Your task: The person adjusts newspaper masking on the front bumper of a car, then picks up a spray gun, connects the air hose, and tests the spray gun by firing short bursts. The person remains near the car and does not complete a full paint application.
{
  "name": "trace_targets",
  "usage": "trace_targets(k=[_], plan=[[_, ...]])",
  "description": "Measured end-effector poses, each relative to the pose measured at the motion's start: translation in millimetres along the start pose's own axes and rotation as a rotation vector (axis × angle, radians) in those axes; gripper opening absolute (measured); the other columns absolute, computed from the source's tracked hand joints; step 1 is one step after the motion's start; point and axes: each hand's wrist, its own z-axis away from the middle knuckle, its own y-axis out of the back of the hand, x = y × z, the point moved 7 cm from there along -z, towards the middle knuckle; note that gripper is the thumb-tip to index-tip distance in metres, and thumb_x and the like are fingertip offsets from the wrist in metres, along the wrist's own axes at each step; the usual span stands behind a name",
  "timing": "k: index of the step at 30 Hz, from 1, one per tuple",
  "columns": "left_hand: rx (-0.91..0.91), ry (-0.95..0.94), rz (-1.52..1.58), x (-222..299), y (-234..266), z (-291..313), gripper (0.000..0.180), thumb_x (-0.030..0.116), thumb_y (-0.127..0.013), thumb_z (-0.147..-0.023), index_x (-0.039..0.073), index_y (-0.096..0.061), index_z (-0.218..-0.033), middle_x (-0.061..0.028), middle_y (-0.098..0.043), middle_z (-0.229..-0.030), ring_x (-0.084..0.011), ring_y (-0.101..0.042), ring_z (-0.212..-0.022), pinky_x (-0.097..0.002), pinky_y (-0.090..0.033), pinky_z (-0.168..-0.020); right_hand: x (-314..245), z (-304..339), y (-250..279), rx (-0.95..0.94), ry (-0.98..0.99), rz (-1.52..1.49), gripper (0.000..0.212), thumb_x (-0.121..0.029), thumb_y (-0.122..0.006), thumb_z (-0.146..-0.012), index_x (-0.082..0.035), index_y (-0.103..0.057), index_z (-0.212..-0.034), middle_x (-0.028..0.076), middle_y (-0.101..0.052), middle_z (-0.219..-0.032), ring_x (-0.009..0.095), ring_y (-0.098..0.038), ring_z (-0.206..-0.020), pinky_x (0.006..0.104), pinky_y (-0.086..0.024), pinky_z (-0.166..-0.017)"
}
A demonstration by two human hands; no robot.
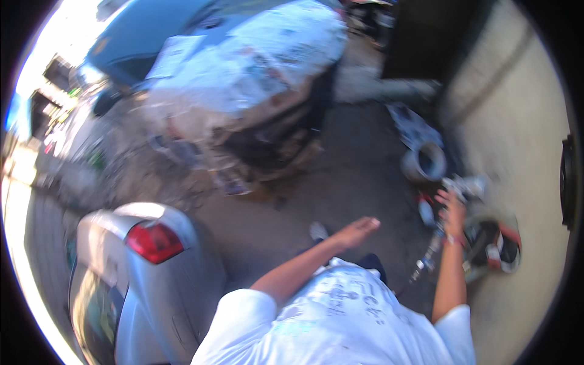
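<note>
My left hand (358, 233) is held out in front of my white shirt, fingers stretched, with nothing seen in it. On the right, my right hand (451, 212) reaches forward with its fingers spread. Its fingertips overlap a pale, crumpled-looking item (471, 186) by the wall; whether they touch it I cannot tell. Just left of that hand stands a small white bottle (426, 213) with a red top. Beyond it is a white round tub (424, 162), seen from above. The picture is smeared by motion.
Paper sheets (286, 45) cover part of a dark blue vehicle (143, 45) ahead. A silver vehicle body (176, 292) with a red tail light stands at lower left. Printed paper (413, 129) lies past the tub. A container (496, 243) of dark items sits against the beige wall (517, 121).
</note>
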Motion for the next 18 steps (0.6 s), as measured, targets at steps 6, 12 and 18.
trace_targets(k=[6,12,18], plan=[[-0.033,-0.015,-0.029,60,75,-56,0.078,0.063,-0.045,-0.106,0.001,-0.043,-0.155,-0.0183,-0.048,-0.157,-0.0326,-0.043,-0.147,-0.0445,-0.036,-0.120,-33,-136,-3,0.015,0.050,-0.076,0.065,-0.056,-0.059,-0.103,-0.005,-0.055,-0.142,0.013,-0.069,-0.131,0.018,-0.069,-0.107,0.0241,-0.043,-0.052],[0.093,-0.092,0.138,77,127,-89,0.069,0.060,-0.049,-0.106,0.004,-0.052,-0.148,-0.0120,-0.061,-0.136,-0.0219,-0.059,-0.124,-0.0394,-0.046,-0.109,-81,-198,11,0.086,-0.020,-0.235,0.080,-0.074,-0.045,-0.098,-0.011,-0.049,-0.148,0.010,-0.069,-0.133,0.017,-0.068,-0.113,0.0250,-0.040,-0.057],[0.184,0.067,0.176,65,160,-145,0.068,0.060,-0.048,-0.107,0.009,-0.050,-0.151,-0.0111,-0.060,-0.141,-0.0214,-0.058,-0.128,-0.0391,-0.044,-0.110,-121,-268,4,0.021,0.000,-0.231,0.070,-0.069,-0.042,-0.099,-0.016,-0.050,-0.143,0.010,-0.075,-0.116,0.017,-0.073,-0.095,0.0263,-0.040,-0.051]])
